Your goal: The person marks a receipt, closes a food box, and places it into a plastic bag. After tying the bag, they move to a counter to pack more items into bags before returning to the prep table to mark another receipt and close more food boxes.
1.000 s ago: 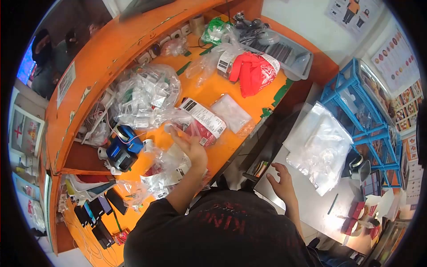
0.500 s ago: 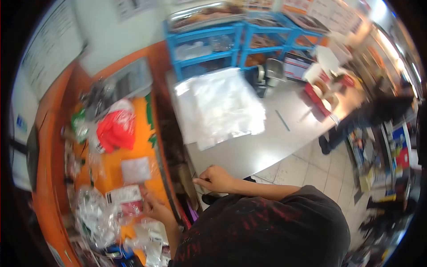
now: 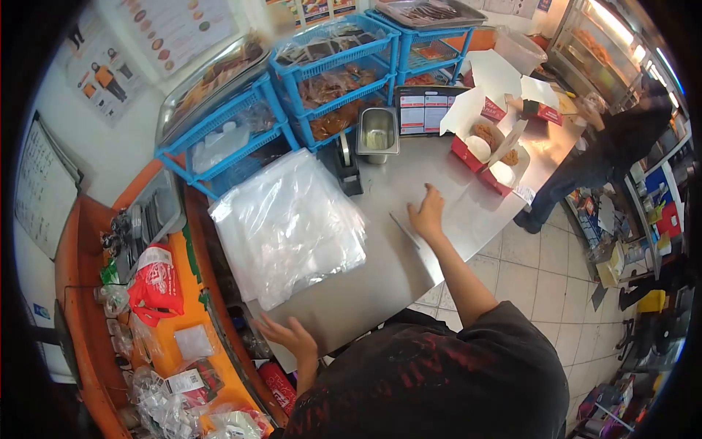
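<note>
My left hand (image 3: 290, 338), fingers spread, is at the near left edge of the metal table (image 3: 344, 307), just below a stack of clear plastic bags (image 3: 289, 227). It holds nothing. My right hand (image 3: 428, 214) reaches over the tabletop with fingers stretched out and nothing visible in them. Close by its left side lies a thin dark stick-like item (image 3: 404, 228). Beyond it, to the right, stand open red-and-white food boxes (image 3: 468, 150) with fried chicken (image 3: 485, 134) and white round portions (image 3: 478, 148) inside.
Blue basket racks (image 3: 336, 69) line the back. A metal container (image 3: 378, 132) and a tablet (image 3: 424, 110) stand before them. On the left, an orange counter (image 3: 186, 293) bears a red bag (image 3: 157, 285) and plastic packets. Another person (image 3: 614, 146) stands at the far right.
My right hand has moved up and right, over the metal table. The left hand has left the packet on the orange counter and come to the metal table's edge. The view has turned rightward.
</note>
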### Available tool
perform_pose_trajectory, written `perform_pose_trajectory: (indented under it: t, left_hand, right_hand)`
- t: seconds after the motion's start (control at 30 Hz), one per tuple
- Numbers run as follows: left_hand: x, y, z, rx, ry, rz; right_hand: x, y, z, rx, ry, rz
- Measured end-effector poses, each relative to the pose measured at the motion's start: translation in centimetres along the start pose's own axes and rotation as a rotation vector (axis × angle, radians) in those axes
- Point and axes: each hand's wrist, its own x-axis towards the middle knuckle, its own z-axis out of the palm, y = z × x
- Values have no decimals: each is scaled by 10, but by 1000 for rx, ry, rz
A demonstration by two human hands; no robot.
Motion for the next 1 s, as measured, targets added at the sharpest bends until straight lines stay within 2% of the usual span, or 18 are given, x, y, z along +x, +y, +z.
perform_pose_trajectory:
  t: [0.07, 0.13, 0.3, 0.37, 0.4, 0.43, 0.47, 0.5, 0.53, 0.57, 0.63, 0.7, 0.8, 0.83, 0.87, 0.93, 0.97, 1.0]
  left_hand:
    - [-12, 6, 10, -24, -61, 84]
    - [-11, 14, 13, 44, -147, 131]
    - [-8, 0, 32, 53, -135, -16]
    - [-2, 3, 31, 226, -131, 82]
    - [2, 6, 26, 185, -207, 87]
    - [10, 14, 20, 153, -253, 65]
    - [15, 25, 11, 154, -245, -19]
    - [7, 6, 20, 185, -252, 45]
    - [0, -2, 26, 171, -145, 88]
    - [-1, -2, 28, 144, -104, 74]
    - [-1, -2, 24, 145, 13, 0]
    - [-8, 8, 27, 130, -100, 27]
    - [-5, 14, 11, 35, -191, -12]
    - [-7, 6, 19, 35, -71, 32]
    - [-2, -4, 23, 35, -59, 27]
    - [9, -21, 27, -639, -183, -294]
    - [9, -26, 21, -647, -170, -294]
    - [12, -30, 9, -1057, -18, -357]
  right_hand:
    - [24, 30, 5, -56, 27, 216]
    - [44, 48, 11, -68, 45, 210]
    - [89, 71, 39, -6, 70, 174]
    - [104, 94, 67, -19, 46, 95]
    - [107, 114, 87, -212, 76, -54]
    - [109, 151, 119, -272, 283, -319]
    - [110, 132, 114, -239, 361, -323]
    - [117, 137, 123, -201, 434, -448]
    - [124, 110, 114, -385, 750, -862]
    - [140, 148, 150, -63, 497, -588]
    - [119, 36, 100, 72, 459, -437]
    - [93, -37, 68, 223, 409, -415]
    - [54, -131, 57, 407, 246, -491]
    - [28, -176, 39, 472, 365, -631]
    - [18, -186, 44, 467, 245, -664]
    - [3, -203, 77, 620, 146, -785]
    - [-13, -216, 82, 675, 75, -806]
    - [-34, -234, 81, 730, 4, -828]
